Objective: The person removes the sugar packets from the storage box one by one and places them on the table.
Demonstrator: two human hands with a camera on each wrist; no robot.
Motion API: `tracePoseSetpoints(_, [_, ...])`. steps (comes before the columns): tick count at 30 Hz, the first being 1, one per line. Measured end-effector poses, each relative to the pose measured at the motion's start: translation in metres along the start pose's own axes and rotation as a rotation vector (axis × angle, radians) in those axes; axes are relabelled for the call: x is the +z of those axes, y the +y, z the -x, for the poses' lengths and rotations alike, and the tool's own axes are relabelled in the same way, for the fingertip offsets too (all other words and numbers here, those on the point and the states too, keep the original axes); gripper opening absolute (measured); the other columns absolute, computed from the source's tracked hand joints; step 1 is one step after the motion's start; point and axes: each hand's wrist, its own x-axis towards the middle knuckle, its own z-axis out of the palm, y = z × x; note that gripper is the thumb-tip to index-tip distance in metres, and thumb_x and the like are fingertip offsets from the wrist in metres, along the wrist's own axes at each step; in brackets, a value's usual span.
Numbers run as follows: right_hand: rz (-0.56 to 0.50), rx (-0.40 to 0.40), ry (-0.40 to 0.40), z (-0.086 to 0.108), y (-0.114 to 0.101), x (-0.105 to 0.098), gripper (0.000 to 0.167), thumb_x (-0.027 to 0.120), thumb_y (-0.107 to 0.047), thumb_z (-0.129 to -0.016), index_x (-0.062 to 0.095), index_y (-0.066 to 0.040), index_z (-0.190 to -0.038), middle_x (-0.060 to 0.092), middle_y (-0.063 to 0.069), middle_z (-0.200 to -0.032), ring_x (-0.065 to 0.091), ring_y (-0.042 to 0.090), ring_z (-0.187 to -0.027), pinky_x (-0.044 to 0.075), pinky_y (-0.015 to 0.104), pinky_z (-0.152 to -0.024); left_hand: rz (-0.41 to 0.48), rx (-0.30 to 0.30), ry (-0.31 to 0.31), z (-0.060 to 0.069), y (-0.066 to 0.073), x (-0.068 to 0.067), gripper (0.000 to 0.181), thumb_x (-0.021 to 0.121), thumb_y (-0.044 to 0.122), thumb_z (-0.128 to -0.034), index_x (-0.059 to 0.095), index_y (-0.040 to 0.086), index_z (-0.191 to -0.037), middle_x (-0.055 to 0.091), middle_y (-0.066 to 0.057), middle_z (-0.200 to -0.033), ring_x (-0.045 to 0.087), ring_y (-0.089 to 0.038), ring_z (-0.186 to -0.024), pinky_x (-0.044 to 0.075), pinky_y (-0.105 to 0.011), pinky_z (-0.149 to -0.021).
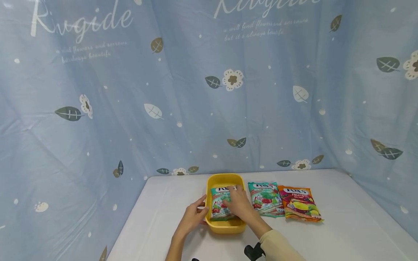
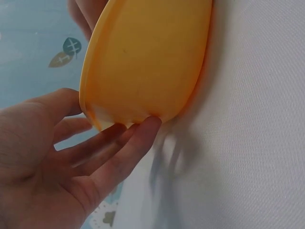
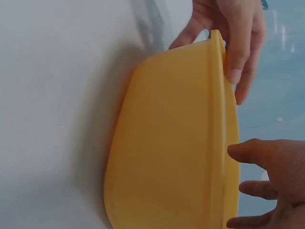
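A yellow plastic tub (image 1: 225,229) stands on the table, with a green Fox's candy packet (image 1: 217,212) lying inside it. My left hand (image 1: 192,217) holds the tub's left side. In the left wrist view, the fingers (image 2: 138,143) rest on its outer wall, and the thumb is at the rim. My right hand (image 1: 241,203) reaches over the right rim onto the packet. Its fingers (image 3: 257,189) are spread and fairly straight. A second green candy packet (image 1: 266,199) and a red-orange Fox's fruit candy packet (image 1: 300,203) lie to the right of the tub.
A white-covered table (image 1: 156,203) extends around the tub and packets. Blue patterned curtain (image 1: 196,119) hangs behind and along both sides. A black strap piece (image 1: 254,251) shows near the right sleeve (image 1: 277,244).
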Motion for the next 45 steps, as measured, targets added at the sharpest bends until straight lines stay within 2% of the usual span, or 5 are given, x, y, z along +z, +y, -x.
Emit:
tracePoseSetpoints(12, [0.039, 0.029, -0.006, 0.003, -0.002, 0.017, 0.061, 0.076, -0.029, -0.085, 0.054, -0.001, -0.134, 0.044, 0.033, -0.138, 0.045, 0.05, -0.127, 0.045, 0.065, -0.104, -0.019, 0.012, -0.007, 0.001, 0.0, 0.001, 0.057, 0.055, 0.018, -0.1, 0.036, 0.002, -0.151, 0.056, -0.029, -0.126, 0.069, -0.032, -0.098, 0.064, -0.03, -0.06])
tracePoseSetpoints(24, [0.103, 0.05, 0.032, 0.006, -0.004, 0.024, 0.057, 0.075, -0.025, -0.087, 0.053, 0.0, -0.133, 0.041, 0.038, -0.138, 0.051, 0.052, -0.116, 0.055, 0.063, -0.09, 0.006, 0.017, -0.001, 0.001, 0.0, 0.002, 0.056, 0.055, 0.016, -0.0999, 0.036, 0.001, -0.15, 0.057, -0.03, -0.125, 0.068, -0.036, -0.1, 0.064, -0.035, -0.06])
tracePoseSetpoints(32, [0.161, 0.053, 0.07, 0.003, -0.004, 0.029, 0.059, 0.081, -0.025, -0.081, 0.055, 0.002, -0.126, 0.049, 0.04, -0.124, 0.058, 0.047, -0.095, 0.059, 0.056, -0.078, 0.006, 0.007, 0.0, 0.001, 0.004, 0.001, 0.055, 0.055, 0.014, -0.0998, 0.036, 0.001, -0.15, 0.056, -0.031, -0.125, 0.067, -0.037, -0.101, 0.064, -0.039, -0.062])
tracePoseSetpoints(37, [0.186, 0.052, 0.072, 0.0, -0.004, 0.029, 0.067, 0.082, -0.028, -0.079, 0.053, 0.005, -0.13, 0.053, 0.042, -0.121, 0.058, 0.05, -0.098, 0.058, 0.056, -0.08, 0.008, 0.016, -0.001, 0.002, 0.007, 0.001, 0.056, 0.055, 0.014, -0.0994, 0.036, -0.001, -0.15, 0.056, -0.032, -0.124, 0.067, -0.038, -0.1, 0.064, -0.04, -0.062])
tracePoseSetpoints(45, [0.217, 0.082, 0.073, -0.003, -0.007, 0.028, 0.084, 0.085, -0.031, -0.075, 0.045, 0.01, -0.136, 0.06, 0.039, -0.111, 0.058, 0.05, -0.1, 0.055, 0.057, -0.09, 0.001, 0.023, -0.009, -0.001, -0.002, 0.001, 0.057, 0.056, 0.018, -0.0994, 0.036, 0.001, -0.15, 0.057, -0.03, -0.125, 0.069, -0.03, -0.098, 0.064, -0.031, -0.06])
